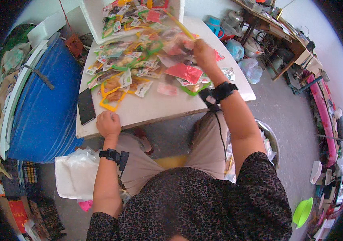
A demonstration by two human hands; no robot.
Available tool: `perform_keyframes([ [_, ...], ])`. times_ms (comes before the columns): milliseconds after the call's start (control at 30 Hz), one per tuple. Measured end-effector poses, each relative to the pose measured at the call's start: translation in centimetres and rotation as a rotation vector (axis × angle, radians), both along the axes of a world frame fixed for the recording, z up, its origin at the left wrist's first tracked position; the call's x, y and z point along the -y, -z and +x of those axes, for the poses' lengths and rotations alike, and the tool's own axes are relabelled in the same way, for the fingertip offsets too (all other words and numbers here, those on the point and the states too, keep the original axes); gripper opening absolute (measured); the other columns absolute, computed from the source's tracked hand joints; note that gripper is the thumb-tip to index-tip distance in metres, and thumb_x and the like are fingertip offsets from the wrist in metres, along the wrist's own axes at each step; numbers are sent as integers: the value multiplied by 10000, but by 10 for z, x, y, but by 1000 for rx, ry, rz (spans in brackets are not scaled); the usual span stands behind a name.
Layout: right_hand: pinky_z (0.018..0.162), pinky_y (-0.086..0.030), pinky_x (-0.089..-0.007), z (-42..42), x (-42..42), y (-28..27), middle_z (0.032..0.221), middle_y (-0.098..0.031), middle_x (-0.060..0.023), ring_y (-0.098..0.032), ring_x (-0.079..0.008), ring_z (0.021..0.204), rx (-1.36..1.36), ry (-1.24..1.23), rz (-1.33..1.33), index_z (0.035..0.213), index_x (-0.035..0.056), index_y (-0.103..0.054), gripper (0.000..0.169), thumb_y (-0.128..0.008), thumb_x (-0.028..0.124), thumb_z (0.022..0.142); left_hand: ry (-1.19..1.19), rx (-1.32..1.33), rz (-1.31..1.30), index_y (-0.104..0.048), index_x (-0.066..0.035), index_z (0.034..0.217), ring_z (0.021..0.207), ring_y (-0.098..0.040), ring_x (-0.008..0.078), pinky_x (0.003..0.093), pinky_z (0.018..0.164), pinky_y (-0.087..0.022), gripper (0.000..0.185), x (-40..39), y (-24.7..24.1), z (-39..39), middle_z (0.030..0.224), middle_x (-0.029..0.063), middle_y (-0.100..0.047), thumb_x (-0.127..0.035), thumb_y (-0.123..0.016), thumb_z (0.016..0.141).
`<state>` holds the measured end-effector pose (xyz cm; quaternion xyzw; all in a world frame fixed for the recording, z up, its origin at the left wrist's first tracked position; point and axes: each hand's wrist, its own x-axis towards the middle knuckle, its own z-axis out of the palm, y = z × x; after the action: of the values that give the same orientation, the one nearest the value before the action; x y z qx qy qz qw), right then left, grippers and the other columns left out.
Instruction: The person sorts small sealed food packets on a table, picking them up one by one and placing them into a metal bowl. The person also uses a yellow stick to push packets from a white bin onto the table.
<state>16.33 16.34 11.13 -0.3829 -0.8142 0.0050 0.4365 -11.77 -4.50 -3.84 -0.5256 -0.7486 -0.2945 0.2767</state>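
Observation:
Small printed food packets lie heaped on a white tabletop, and more fill a white foam box at its far side. My right hand is closed over the right part of the heap, gripping a thin yellow stick that is blurred; its tip reaches towards the box. Just beyond that hand is a blurred, clear and reddish packet. A red packet lies below it. My left hand, curled with nothing visible in it, rests at the near edge, beside a black smartphone.
A large blue plastic barrel stands left of the table. A white bag is by my left forearm. A metal basin with packets sits beside my right leg. Plastic bags and a wooden table are at the right.

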Motion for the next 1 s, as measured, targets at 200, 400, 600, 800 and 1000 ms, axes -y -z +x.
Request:
perform_keyframes([
  [200,559,-403,-256,110,-38,-11,644,-537,-51,-517,-144,617,-670,-265,-474,733,15,-541,123,-471,109,768,26,31,-63,-521,-35,674,713,-506,314,416,633,-395,158,-4,1,2,740,116,-549,-190,-497,696],
  [400,633,-451,-260,230,-4,-6,797,-578,-85,-558,-146,685,-403,-63,-300,893,-18,-514,182,-446,139,830,40,1,-116,-528,-31,716,698,-503,319,420,613,-391,167,-6,-1,3,708,120,-543,-194,-491,714],
  [600,642,-458,-261,301,81,-10,823,-577,-89,-567,-155,708,-882,-138,-572,903,-3,-489,170,-448,149,840,11,10,-156,-572,-21,784,747,-531,321,406,665,-410,221,0,7,-11,807,145,-582,-217,-485,732],
  [800,627,-462,-266,370,133,10,820,-575,-95,-562,-159,689,-782,185,-648,906,-14,-500,189,-440,149,831,-47,45,-266,-581,-29,800,757,-531,333,413,669,-405,270,-2,5,-9,807,159,-583,-255,-441,751],
  [1000,700,-436,-320,467,148,97,882,-554,-122,-534,-259,837,197,382,-371,866,64,-582,196,-584,101,673,20,23,-165,-570,-32,780,735,-527,351,430,645,-404,277,-5,11,-14,789,176,-574,-271,-435,747],
])
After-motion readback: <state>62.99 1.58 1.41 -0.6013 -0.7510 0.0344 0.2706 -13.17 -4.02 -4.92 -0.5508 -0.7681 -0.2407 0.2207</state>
